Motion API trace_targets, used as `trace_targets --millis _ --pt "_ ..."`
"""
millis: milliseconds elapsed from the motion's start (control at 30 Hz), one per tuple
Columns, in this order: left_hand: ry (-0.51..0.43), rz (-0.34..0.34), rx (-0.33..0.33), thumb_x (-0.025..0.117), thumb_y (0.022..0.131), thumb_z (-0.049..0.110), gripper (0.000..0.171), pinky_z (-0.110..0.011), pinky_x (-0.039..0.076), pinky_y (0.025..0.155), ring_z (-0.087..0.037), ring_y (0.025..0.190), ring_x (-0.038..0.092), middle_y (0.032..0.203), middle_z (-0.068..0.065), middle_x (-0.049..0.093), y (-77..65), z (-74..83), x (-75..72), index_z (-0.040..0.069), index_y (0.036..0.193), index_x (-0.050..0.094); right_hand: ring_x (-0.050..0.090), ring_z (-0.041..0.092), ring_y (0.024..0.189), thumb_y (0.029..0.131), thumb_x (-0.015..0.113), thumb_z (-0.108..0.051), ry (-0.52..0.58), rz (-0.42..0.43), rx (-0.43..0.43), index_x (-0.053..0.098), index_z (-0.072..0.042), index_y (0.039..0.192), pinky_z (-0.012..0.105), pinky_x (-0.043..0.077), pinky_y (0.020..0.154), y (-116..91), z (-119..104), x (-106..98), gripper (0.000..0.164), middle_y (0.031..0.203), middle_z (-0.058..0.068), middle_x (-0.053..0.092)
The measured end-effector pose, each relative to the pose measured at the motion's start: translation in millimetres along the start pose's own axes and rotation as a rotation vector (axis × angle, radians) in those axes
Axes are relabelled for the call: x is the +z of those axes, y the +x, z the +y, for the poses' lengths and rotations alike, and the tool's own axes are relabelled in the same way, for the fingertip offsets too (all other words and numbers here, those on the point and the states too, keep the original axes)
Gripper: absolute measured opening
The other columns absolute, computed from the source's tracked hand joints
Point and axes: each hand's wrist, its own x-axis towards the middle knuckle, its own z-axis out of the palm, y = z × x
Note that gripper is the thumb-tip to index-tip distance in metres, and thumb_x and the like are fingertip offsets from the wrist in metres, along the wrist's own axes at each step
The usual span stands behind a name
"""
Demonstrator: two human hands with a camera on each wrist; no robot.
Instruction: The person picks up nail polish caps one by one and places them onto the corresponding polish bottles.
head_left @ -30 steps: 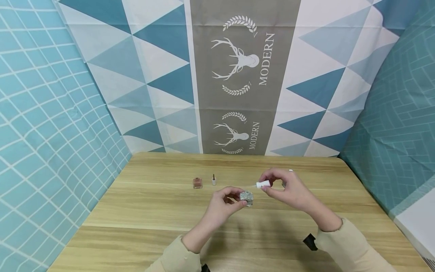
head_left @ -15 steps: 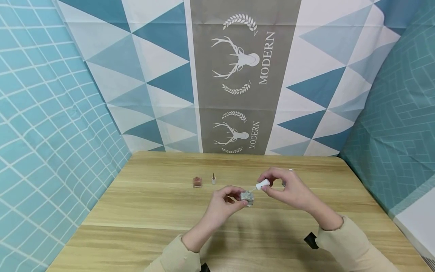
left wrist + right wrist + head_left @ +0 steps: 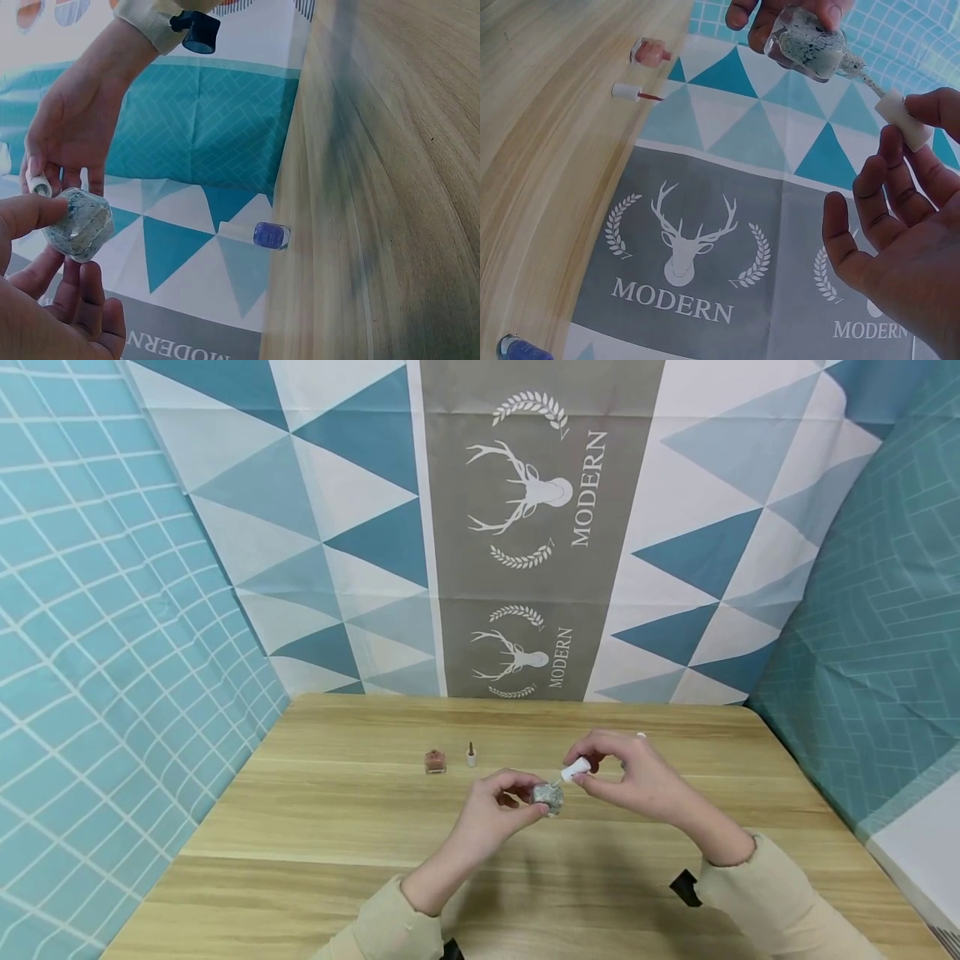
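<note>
My left hand (image 3: pixel 498 806) holds a squarish glass nail polish bottle (image 3: pixel 806 46) with pale, dark-speckled polish, pinched between thumb and fingers above the table. The bottle is tilted, its neck pointing toward my right hand (image 3: pixel 630 777). That hand pinches a white nail polish cap (image 3: pixel 904 120) between thumb and fingertips. From the cap a thin brush (image 3: pixel 872 85) reaches to the bottle's mouth; how deep its tip sits is hidden. In the left wrist view the speckled bottle (image 3: pixel 81 225) covers the brush, and only the end of the white cap (image 3: pixel 39 185) shows.
On the wooden table (image 3: pixel 337 827) stand an uncapped pinkish-brown polish bottle (image 3: pixel 435 762) and, beside it, its white cap with brush upward (image 3: pixel 471 755). A blue-purple polish bottle with a white cap (image 3: pixel 270 235) stands behind my right hand. Patterned cloths (image 3: pixel 517 527) surround the table.
My right hand has moved slightly left and down with the cap, bringing the brush from just outside the bottle to its mouth. The bottle has turned slightly in my left hand.
</note>
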Motion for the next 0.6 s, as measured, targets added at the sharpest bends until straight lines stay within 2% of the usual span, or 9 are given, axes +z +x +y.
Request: trace_targets --millis 67,200,400,600 --pt "0.0 -0.006 0.0 0.072 0.078 0.0 0.024 -0.027 0.048 0.073 -0.027 0.087 0.061 0.096 -0.013 0.068 -2.6 10.4 -0.8 -0.001 0.101 0.068 0.055 0.005 0.078 0.086 0.07 -0.018 0.01 -0.008 -0.007 0.066 -0.022 0.099 0.025 0.047 0.071 0.1 -0.1 0.4 0.014 0.09 -0.015 0.062" --pt "-0.003 -0.009 0.002 0.071 0.078 0.0 0.023 -0.027 0.047 0.073 -0.03 0.088 0.061 0.095 -0.014 0.067 -2.7 11.2 -0.2 -0.002 0.101 0.068 0.055 0.006 0.078 0.086 0.069 -0.015 0.039 -0.011 -0.033 0.066 -0.017 0.099 0.024 0.048 0.072 0.5 -1.1 1.5 0.013 0.091 -0.012 0.063" --pt "-0.008 -0.013 0.003 0.071 0.078 0.0 0.023 -0.026 0.047 0.072 -0.035 0.089 0.06 0.095 -0.014 0.067 -2.3 11.6 0.5 -0.002 0.1 0.068 0.056 0.006 0.078 0.084 0.071 -0.011 0.05 0.01 -0.088 0.065 -0.02 0.1 0.025 0.049 0.071 1.7 -0.2 5.1 0.019 0.091 -0.009 0.064" --pt "-0.01 -0.017 -0.003 0.072 0.078 0.001 0.022 -0.025 0.046 0.072 -0.032 0.088 0.06 0.094 -0.014 0.067 -1.6 10.8 1.2 -0.002 0.1 0.069 0.057 0.005 0.077 0.084 0.071 -0.011 0.092 -0.001 -0.045 0.066 -0.017 0.102 0.025 0.05 0.072 1.3 3.0 9.5 0.02 0.09 -0.009 0.065"
